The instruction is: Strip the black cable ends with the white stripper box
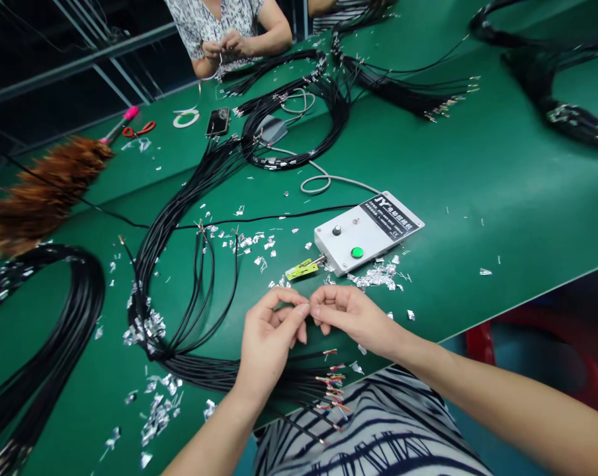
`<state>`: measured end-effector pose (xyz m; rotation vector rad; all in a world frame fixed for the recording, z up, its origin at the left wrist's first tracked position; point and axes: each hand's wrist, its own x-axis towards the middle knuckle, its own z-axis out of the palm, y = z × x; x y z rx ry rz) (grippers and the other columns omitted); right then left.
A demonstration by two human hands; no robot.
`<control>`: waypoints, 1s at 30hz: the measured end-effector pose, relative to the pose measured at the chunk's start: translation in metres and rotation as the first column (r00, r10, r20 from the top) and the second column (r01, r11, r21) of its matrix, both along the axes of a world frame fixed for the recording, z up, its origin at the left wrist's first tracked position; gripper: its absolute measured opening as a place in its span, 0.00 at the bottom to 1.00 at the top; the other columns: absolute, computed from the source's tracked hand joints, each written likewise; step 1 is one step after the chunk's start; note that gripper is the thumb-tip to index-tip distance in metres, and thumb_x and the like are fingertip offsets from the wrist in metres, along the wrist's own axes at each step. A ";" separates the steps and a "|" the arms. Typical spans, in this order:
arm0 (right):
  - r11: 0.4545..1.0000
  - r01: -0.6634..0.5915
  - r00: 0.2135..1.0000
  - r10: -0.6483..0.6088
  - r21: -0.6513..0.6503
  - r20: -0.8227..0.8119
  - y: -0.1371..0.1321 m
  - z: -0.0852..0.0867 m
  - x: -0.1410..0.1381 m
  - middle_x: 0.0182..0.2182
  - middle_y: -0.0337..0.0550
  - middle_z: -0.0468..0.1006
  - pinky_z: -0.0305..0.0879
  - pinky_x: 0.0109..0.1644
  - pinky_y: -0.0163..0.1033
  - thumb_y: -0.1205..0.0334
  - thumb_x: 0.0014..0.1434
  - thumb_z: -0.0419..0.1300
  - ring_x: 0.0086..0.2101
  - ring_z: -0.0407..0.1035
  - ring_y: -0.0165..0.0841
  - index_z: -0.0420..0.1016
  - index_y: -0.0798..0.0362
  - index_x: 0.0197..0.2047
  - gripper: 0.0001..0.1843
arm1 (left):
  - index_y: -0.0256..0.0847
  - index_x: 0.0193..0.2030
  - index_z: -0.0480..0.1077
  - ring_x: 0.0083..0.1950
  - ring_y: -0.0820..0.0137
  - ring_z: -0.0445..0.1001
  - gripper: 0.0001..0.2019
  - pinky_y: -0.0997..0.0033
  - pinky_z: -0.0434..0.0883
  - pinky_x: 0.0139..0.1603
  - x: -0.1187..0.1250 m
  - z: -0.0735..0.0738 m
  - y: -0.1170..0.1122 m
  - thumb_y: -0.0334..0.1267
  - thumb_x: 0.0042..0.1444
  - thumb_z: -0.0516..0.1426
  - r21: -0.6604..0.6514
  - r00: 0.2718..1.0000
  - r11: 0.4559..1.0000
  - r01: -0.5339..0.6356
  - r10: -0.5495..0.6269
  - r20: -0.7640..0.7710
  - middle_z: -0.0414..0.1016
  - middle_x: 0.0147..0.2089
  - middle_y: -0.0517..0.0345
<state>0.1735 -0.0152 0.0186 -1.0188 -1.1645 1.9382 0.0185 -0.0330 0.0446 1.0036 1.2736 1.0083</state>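
Observation:
My left hand (270, 334) and my right hand (353, 316) meet fingertip to fingertip just above the table's front edge. Both are closed in a pinch, and whatever is between the fingers is too small or hidden to name. Beneath my left hand runs a bundle of black cables (204, 371). Their stripped ends (335, 383) fan out in red, white, blue and orange strands near my lap. Just beyond my fingers sits a white control box (346, 241) with a green button (357, 252) and a knob. A yellow-green clip-like piece (301, 269) sticks out of its left end.
Foil scraps (163, 416) litter the green table (458, 198). More cable bundles lie left (81, 311) and at the back (403, 92). Beyond are red-handled scissors (139, 129), a phone (218, 121), a tape roll (186, 118) and a brown duster (51, 185). Another person (229, 43) works opposite.

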 end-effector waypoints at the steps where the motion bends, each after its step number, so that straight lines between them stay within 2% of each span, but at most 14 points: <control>1: 0.999 -0.013 0.999 0.012 0.037 0.033 0.001 0.001 0.001 0.24 0.34 0.70 0.60 0.30 0.35 0.53 0.56 0.62 0.24 0.63 0.27 0.70 0.52 0.30 0.12 | 0.37 0.31 0.71 0.20 0.79 0.68 0.08 0.79 0.62 0.18 -0.001 0.000 -0.001 0.38 0.52 0.63 -0.015 1.000 1.000 -0.010 0.010 0.007 0.69 0.33 0.60; 3: 0.983 -0.040 0.989 0.014 0.179 0.146 0.003 0.004 0.003 0.25 0.35 0.70 0.60 0.30 0.35 0.56 0.59 0.59 0.25 0.64 0.28 0.69 0.52 0.31 0.09 | 0.37 0.31 0.70 0.22 0.77 0.71 0.07 0.77 0.67 0.21 -0.002 0.000 -0.004 0.38 0.54 0.62 0.015 0.999 1.000 -0.017 0.018 -0.042 0.70 0.34 0.59; 4: 0.957 -0.064 0.976 0.000 0.284 0.220 0.004 0.005 0.005 0.26 0.36 0.71 0.60 0.31 0.35 0.58 0.60 0.58 0.26 0.64 0.28 0.69 0.52 0.31 0.08 | 0.37 0.31 0.71 0.23 0.77 0.71 0.06 0.76 0.68 0.23 -0.002 0.000 -0.006 0.37 0.55 0.61 0.057 0.995 0.998 -0.020 0.026 -0.095 0.70 0.36 0.58; 6: 0.853 -0.134 0.930 -0.067 0.505 0.361 0.007 0.006 0.007 0.28 0.39 0.72 0.60 0.33 0.36 0.62 0.62 0.55 0.28 0.65 0.29 0.70 0.52 0.32 0.07 | 0.38 0.31 0.72 0.26 0.76 0.70 0.06 0.75 0.68 0.24 -0.003 -0.003 -0.010 0.36 0.57 0.59 0.165 0.972 0.986 -0.021 0.059 -0.229 0.69 0.37 0.57; 8: 0.731 -0.216 0.878 -0.144 0.647 0.456 0.009 0.006 0.010 0.29 0.40 0.73 0.60 0.34 0.37 0.64 0.64 0.53 0.29 0.66 0.30 0.71 0.52 0.34 0.08 | 0.39 0.31 0.73 0.30 0.73 0.69 0.06 0.76 0.67 0.26 -0.003 -0.007 -0.013 0.35 0.59 0.58 0.242 0.940 0.970 -0.012 0.093 -0.328 0.69 0.36 0.57; 11: 0.635 -0.305 0.813 -0.214 0.709 0.542 0.010 0.005 0.014 0.31 0.41 0.76 0.59 0.36 0.38 0.63 0.66 0.54 0.30 0.69 0.32 0.73 0.52 0.37 0.08 | 0.40 0.31 0.71 0.33 0.70 0.70 0.06 0.74 0.67 0.31 -0.002 -0.014 -0.013 0.34 0.59 0.57 0.248 0.935 0.968 -0.024 0.110 -0.336 0.69 0.31 0.58; 13: 0.580 -0.362 0.764 -0.265 0.730 0.589 0.009 0.006 0.015 0.35 0.44 0.79 0.59 0.37 0.39 0.57 0.66 0.57 0.32 0.70 0.33 0.74 0.53 0.42 0.09 | 0.40 0.31 0.70 0.33 0.70 0.69 0.06 0.73 0.67 0.32 -0.002 -0.016 -0.011 0.34 0.59 0.57 0.233 0.944 0.972 -0.035 0.108 -0.310 0.69 0.30 0.59; 16: 0.437 -0.466 0.704 -0.344 0.770 0.621 0.009 0.009 0.014 0.36 0.47 0.80 0.55 0.36 0.41 0.53 0.67 0.57 0.32 0.71 0.35 0.76 0.56 0.44 0.15 | 0.40 0.30 0.69 0.32 0.70 0.69 0.06 0.73 0.67 0.33 -0.004 -0.016 -0.009 0.33 0.60 0.56 0.250 0.939 0.968 0.011 0.075 -0.334 0.69 0.31 0.59; 18: 0.348 -0.505 0.711 -0.352 0.790 0.609 0.012 0.009 0.012 0.31 0.46 0.80 0.51 0.34 0.41 0.57 0.70 0.52 0.30 0.70 0.35 0.77 0.54 0.37 0.16 | 0.40 0.30 0.70 0.33 0.70 0.69 0.07 0.73 0.67 0.34 -0.007 -0.015 -0.008 0.32 0.60 0.55 0.289 0.923 0.954 0.081 0.037 -0.383 0.69 0.31 0.58; 20: 0.282 -0.514 0.749 -0.312 0.810 0.584 0.017 0.009 0.011 0.28 0.43 0.79 0.48 0.33 0.41 0.62 0.71 0.49 0.29 0.69 0.33 0.78 0.53 0.33 0.19 | 0.40 0.30 0.70 0.35 0.69 0.70 0.07 0.72 0.67 0.35 -0.011 -0.016 -0.006 0.31 0.60 0.55 0.329 0.909 0.933 0.148 0.002 -0.417 0.70 0.32 0.57; 23: 0.184 -0.546 0.773 -0.264 0.817 0.576 0.028 0.008 0.012 0.29 0.42 0.80 0.47 0.33 0.41 0.64 0.71 0.48 0.30 0.67 0.32 0.77 0.52 0.32 0.20 | 0.40 0.30 0.71 0.35 0.69 0.71 0.07 0.72 0.67 0.35 -0.016 -0.018 -0.002 0.32 0.59 0.56 0.354 0.915 0.920 0.171 -0.015 -0.404 0.71 0.32 0.57; 24: 0.161 -0.571 0.755 -0.281 0.805 0.592 0.032 0.009 0.013 0.29 0.42 0.80 0.47 0.33 0.41 0.65 0.71 0.48 0.30 0.67 0.33 0.78 0.51 0.32 0.20 | 0.40 0.29 0.71 0.34 0.69 0.70 0.07 0.72 0.67 0.35 -0.017 -0.019 -0.001 0.32 0.58 0.56 0.350 0.923 0.925 0.146 0.000 -0.385 0.71 0.31 0.57; 26: 0.151 -0.626 0.685 -0.363 0.765 0.632 0.040 0.013 0.014 0.32 0.44 0.81 0.47 0.35 0.42 0.64 0.71 0.50 0.33 0.67 0.35 0.78 0.52 0.34 0.17 | 0.40 0.28 0.70 0.33 0.70 0.70 0.07 0.73 0.67 0.33 -0.018 -0.020 0.004 0.33 0.58 0.57 0.317 0.937 0.946 0.064 0.053 -0.346 0.71 0.30 0.58; 30: 0.223 -0.716 0.510 -0.479 0.661 0.714 0.058 0.019 0.011 0.43 0.48 0.81 0.49 0.39 0.44 0.63 0.66 0.58 0.42 0.66 0.41 0.78 0.53 0.40 0.07 | 0.40 0.29 0.69 0.29 0.72 0.68 0.05 0.75 0.66 0.30 -0.019 -0.021 0.014 0.37 0.54 0.59 0.214 0.951 0.973 -0.085 0.143 -0.275 0.69 0.27 0.61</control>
